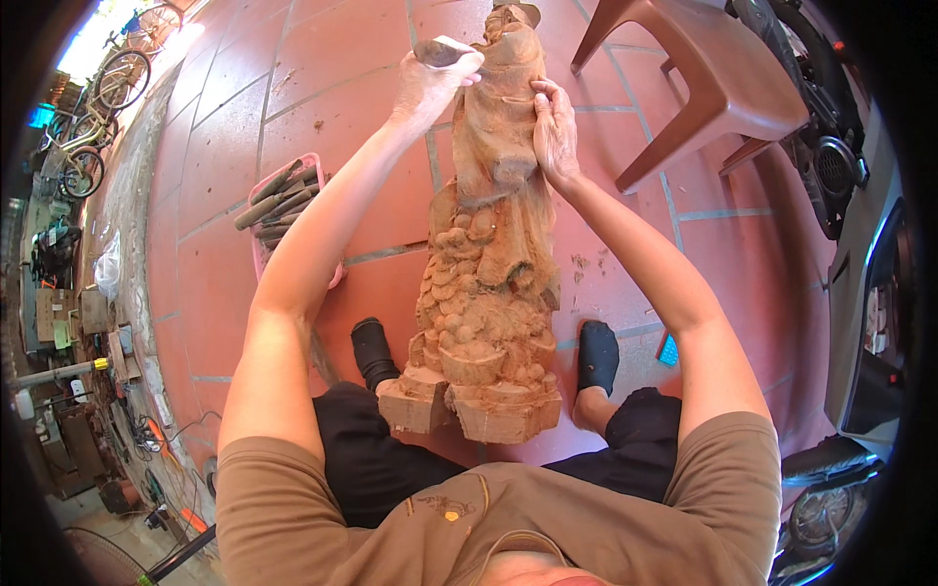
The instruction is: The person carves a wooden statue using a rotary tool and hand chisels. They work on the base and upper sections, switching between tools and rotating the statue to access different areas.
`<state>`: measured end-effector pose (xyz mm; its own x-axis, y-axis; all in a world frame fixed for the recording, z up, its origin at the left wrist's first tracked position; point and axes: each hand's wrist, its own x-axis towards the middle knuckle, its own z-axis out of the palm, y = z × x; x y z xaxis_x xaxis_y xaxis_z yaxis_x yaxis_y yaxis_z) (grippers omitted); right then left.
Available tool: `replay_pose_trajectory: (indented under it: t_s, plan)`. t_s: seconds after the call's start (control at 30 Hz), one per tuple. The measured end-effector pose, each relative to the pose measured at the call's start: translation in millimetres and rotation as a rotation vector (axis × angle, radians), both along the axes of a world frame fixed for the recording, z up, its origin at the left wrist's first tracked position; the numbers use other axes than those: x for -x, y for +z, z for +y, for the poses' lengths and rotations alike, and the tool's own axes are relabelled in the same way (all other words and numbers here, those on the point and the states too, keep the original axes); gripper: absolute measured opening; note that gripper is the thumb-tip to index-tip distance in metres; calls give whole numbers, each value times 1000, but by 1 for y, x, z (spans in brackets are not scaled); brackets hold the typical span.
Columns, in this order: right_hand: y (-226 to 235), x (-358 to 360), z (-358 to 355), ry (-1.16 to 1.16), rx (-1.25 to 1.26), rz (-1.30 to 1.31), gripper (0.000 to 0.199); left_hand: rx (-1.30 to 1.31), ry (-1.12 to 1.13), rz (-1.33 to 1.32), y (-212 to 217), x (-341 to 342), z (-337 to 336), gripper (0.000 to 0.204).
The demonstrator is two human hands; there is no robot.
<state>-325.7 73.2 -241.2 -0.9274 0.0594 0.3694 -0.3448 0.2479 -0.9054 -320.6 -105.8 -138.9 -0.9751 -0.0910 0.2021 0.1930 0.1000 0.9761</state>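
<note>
A carved wooden statue (493,234) lies lengthwise on the floor between my feet, its base towards me and its hatted head at the far end. Clusters of round lumps cover its lower half, and smooth robe folds its upper part. My left hand (431,86) is closed on a dark brown, rounded piece (440,53) beside the statue's upper left side; its exact kind does not show. Against the right side of the robe rests my right hand (556,135), fingers stretched out and holding nothing else.
A pink basket (313,166) of wooden-handled tools stands left of the statue. At the right are a brown plastic chair (713,78) and part of a motorbike (831,166). Bicycles (122,78) and clutter line the left wall. A small blue object (667,351) lies near my right foot.
</note>
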Motion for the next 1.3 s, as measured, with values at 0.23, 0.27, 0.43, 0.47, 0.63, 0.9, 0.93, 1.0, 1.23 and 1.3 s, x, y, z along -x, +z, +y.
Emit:
replay_pose_trajectory:
  t_s: [0.23,0.27,0.43,0.47,0.63,0.9,0.93,1.0,1.23,1.3]
  plan:
    - [3,-3,1,-17,-12,2,22,179,-28,4,-12,-13,2,11]
    - [5,-2,0,-21,-25,13,22,214,-61,3,-11,-15,0,10]
    - [6,1,1,-28,-11,-4,22,-89,13,23,-7,0,0,13]
    - [6,2,0,-28,-2,-7,22,-68,29,44,-13,0,3,13]
    - [3,4,2,-32,-8,19,22,146,-68,71,-23,-10,2,15]
    - [6,3,-2,-26,4,-1,22,-4,-33,104,-26,1,3,16]
    - [7,2,-3,-26,0,3,22,28,-26,136,-32,-1,3,16]
    - [5,2,0,-36,-8,4,22,85,-77,75,-23,-7,1,14]
    - [6,2,0,-38,-24,17,23,-47,-52,52,-11,-1,1,14]
    - [6,3,0,-37,-32,20,23,49,-15,93,-23,-2,8,12]
